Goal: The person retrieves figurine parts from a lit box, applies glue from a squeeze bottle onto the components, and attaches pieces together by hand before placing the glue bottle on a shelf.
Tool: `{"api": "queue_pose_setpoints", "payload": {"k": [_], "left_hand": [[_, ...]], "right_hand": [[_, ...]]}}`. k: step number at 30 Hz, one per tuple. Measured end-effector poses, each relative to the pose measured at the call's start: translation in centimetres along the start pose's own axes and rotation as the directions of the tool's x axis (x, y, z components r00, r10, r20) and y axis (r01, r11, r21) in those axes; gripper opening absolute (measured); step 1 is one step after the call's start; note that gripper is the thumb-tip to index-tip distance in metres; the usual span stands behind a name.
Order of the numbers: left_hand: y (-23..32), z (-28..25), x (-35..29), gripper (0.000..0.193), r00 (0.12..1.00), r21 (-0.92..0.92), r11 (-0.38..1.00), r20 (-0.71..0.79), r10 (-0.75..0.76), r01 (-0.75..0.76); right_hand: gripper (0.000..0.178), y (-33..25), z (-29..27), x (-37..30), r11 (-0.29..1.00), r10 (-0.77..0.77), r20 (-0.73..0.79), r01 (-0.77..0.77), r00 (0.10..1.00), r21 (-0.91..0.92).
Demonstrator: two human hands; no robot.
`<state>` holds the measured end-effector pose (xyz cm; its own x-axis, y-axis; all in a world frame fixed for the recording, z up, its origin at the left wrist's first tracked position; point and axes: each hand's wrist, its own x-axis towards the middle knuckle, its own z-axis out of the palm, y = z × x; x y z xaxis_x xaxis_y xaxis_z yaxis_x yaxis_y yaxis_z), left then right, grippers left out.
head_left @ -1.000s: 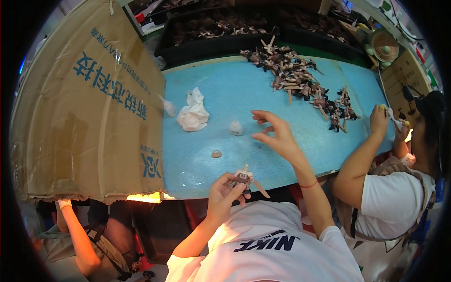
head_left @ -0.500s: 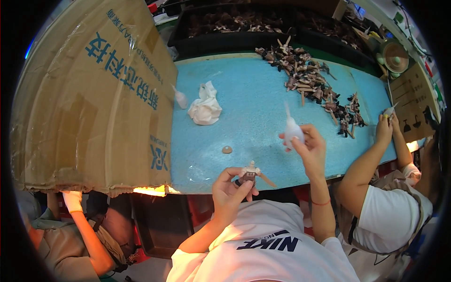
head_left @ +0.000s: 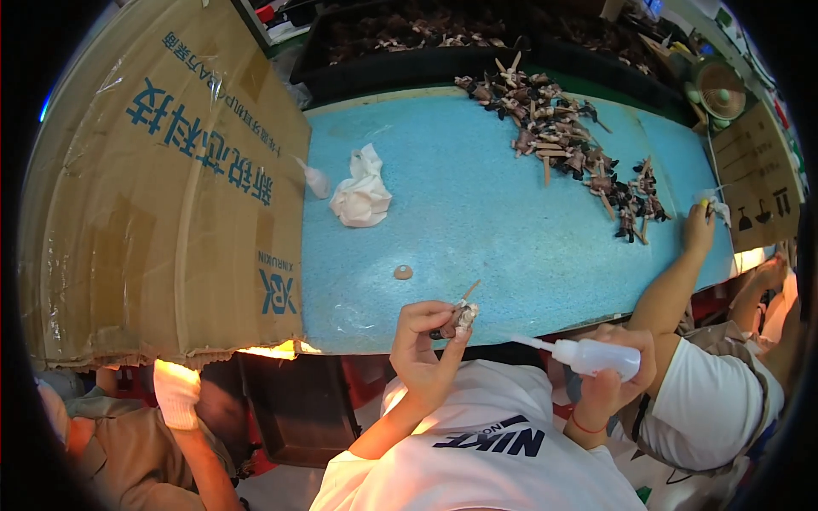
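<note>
Between the fingertips of my left hand (head_left: pixel 426 345) is a small toy figure (head_left: pixel 460 318), brown and pale, with a thin tan piece sticking up from it. My right hand (head_left: pixel 615 379) is wrapped round a translucent white squeeze bottle (head_left: pixel 601 358). The bottle lies tilted nearly level, its long thin nozzle pointing left toward the figure, with a gap between them. Beyond my left hand, a small tan rounded piece (head_left: pixel 403 272) with a hole lies on the blue tabletop (head_left: pixel 477 204).
A large cardboard box (head_left: pixel 170 196) walls off the left side. Beside it are a second squeeze bottle (head_left: pixel 316 181) and crumpled white tissue (head_left: pixel 362 192). Toy figures (head_left: pixel 562 140) lie heaped at the back right, before black bins (head_left: pixel 383 77). A co-worker's arm (head_left: pixel 682 255) reaches in from the right.
My right hand has come down and nearer, tipping the bottle from upright to nearly level. My left hand has turned the toy figure. The co-worker at right has shifted an arm.
</note>
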<state>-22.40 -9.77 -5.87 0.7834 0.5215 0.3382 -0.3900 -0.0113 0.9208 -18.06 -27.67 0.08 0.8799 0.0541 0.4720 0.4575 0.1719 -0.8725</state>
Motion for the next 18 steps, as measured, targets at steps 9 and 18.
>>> {"api": "queue_pose_setpoints", "payload": {"k": [9, 18], "left_hand": [[0.0, 0.0, -0.4, 0.028, 0.995, 0.043, 0.996, -0.056, 0.086, -0.084], [-0.2, -0.2, -0.6, 0.031, 0.991, 0.031, 0.993, -0.068, 0.118, -0.116]], "right_hand": [[0.037, -0.6, 0.7, 0.5, 0.944, -0.224, 0.138, 0.250, 0.965, -0.217], [0.033, -0.6, 2.0, 1.5, 0.923, -0.325, 0.145, 0.347, 0.935, -0.165]]}}
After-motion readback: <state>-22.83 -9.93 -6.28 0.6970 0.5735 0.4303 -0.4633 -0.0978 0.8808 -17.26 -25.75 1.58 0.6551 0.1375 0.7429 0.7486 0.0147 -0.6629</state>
